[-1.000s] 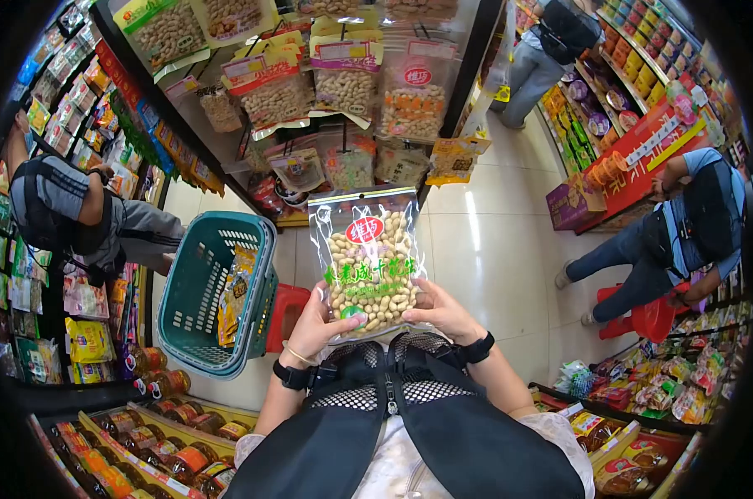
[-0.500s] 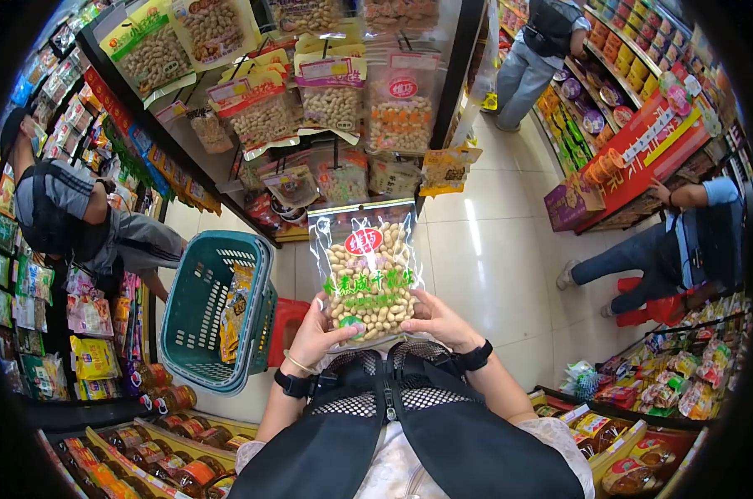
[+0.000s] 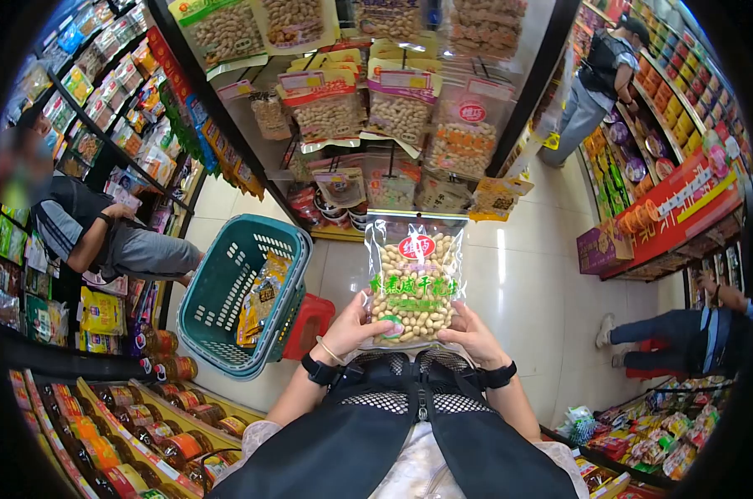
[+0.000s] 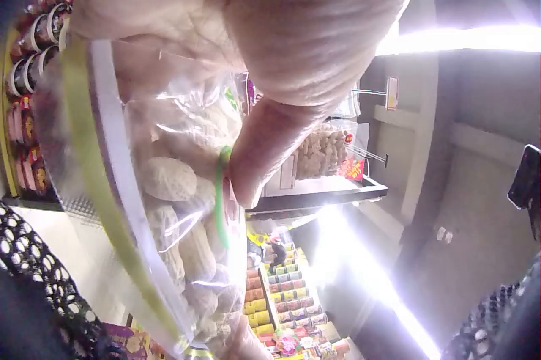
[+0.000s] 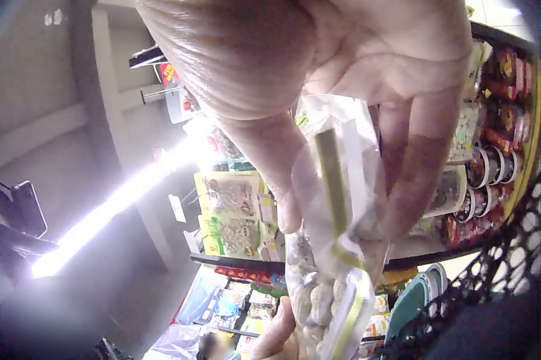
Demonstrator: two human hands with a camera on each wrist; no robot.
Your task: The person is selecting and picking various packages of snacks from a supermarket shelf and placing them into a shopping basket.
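A clear bag of peanuts (image 3: 415,279) with a red oval logo and green lettering is held upright in front of the chest. My left hand (image 3: 355,328) grips its lower left side, thumb on the front by a green round mark. At the lower right side my right hand (image 3: 476,334) pinches the bag, thumb in front and fingers behind. In the left wrist view, the left hand (image 4: 254,30) has its thumb pressed on the bag (image 4: 182,208). The right wrist view shows the right hand (image 5: 313,47) around the bag's edge (image 5: 325,292).
A green basket (image 3: 195,320) with yellow packets stands at the left beside a red stool (image 3: 311,326). Hanging peanut bags (image 3: 322,104) fill the rack ahead. People stand in both side aisles, and bottles (image 3: 181,445) line the lower left shelf.
The view has turned left, so the rack, basket and held bag appear farther right. Both hands keep their hold. The person at the left has raised the head and turned.
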